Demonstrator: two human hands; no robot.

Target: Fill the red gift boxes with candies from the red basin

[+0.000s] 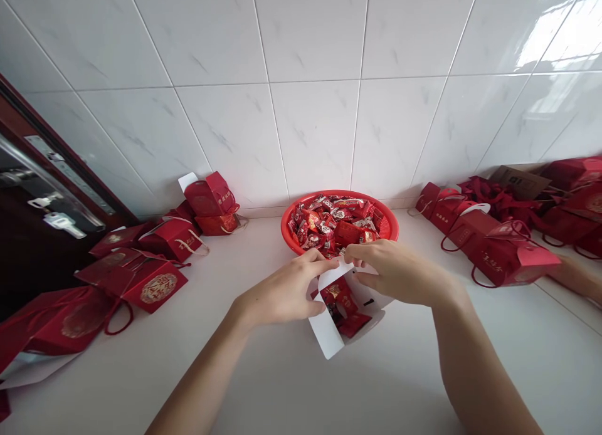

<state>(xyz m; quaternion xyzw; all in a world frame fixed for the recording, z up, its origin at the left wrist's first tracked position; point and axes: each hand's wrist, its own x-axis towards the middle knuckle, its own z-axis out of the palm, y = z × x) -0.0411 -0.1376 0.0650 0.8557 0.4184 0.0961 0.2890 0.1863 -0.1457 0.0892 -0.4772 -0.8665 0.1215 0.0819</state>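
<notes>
Box point(326, 338) lies between left fingers point(324, 266) and right fingers point(358, 253), both pinching its white edges.

No wording reads clearly. Gold Chinese characters mark the side of a red gift box point(505, 258) at right and another gift box point(173, 239) at left; a round gold emblem sits on a nearer left-hand box point(134, 278). Candy wrappers point(329, 223) and a brown cardboard piece point(520, 182) bear illegible print.
</notes>
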